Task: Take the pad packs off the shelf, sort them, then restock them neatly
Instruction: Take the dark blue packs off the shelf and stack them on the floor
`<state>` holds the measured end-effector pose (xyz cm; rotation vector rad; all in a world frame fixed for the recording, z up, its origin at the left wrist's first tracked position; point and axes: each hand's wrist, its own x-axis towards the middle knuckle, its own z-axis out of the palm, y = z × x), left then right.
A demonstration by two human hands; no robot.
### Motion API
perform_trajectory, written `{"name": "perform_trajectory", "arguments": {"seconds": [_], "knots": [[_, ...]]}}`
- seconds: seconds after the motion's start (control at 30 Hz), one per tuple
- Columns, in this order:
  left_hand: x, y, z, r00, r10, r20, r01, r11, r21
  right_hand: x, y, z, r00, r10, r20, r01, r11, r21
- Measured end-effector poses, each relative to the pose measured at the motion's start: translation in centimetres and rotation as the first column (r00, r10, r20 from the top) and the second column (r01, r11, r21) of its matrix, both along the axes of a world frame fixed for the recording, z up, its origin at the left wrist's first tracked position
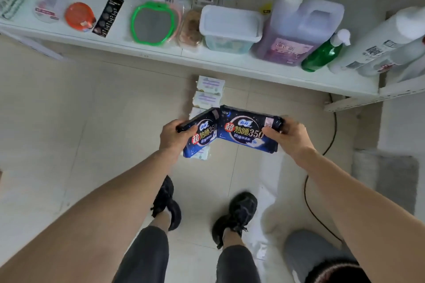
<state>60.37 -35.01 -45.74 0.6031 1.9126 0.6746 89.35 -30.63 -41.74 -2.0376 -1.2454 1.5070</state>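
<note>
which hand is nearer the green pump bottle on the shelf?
Right. The right hand, gripping a dark blue pad pack, sits below and slightly left of the green pump bottle. The left hand, gripping another pack, is much farther left.

Well beyond your fingers, the white shelf (230, 65) carries a green-framed mirror (152, 23), an orange lid (78, 15), a clear lidded box (230, 30), a purple jug (301, 27) and a green pump bottle (324, 53). To the right of your fingers a black cable (331, 135) trails over the tiled floor (92, 110). Below them you see your black shoes (239, 213).
</note>
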Motion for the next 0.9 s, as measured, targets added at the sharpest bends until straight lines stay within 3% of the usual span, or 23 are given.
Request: {"name": "perform_trajectory", "arguments": {"seconds": [0.27,0.47,0.57,0.7,0.9], "knots": [[4.6,-1.2,-12.1,0.992,-0.057,-0.108,0.042,0.99,-0.134,3.8,1.7,-13.1,0.932,0.353,0.086,-0.346,0.934,-0.093],[6.8,-2.2,-21.4,0.979,-0.095,-0.179,0.064,0.983,-0.169,3.4,3.8,-22.9,0.724,0.685,0.087,-0.662,0.724,-0.194],[7.8,-2.3,-25.0,0.964,-0.104,-0.244,0.075,0.989,-0.125,2.2,4.9,-27.4,0.554,0.823,0.125,-0.801,0.568,-0.19],[8.9,-2.5,-28.5,0.948,-0.048,-0.314,0.023,0.996,-0.085,-0.4,6.0,-31.4,0.409,0.904,0.122,-0.888,0.426,-0.174],[10.1,-3.0,-31.0,0.936,0.01,-0.353,-0.065,0.987,-0.146,-3.0,7.5,-34.7,0.42,0.9,0.118,-0.883,0.435,-0.174]]}}
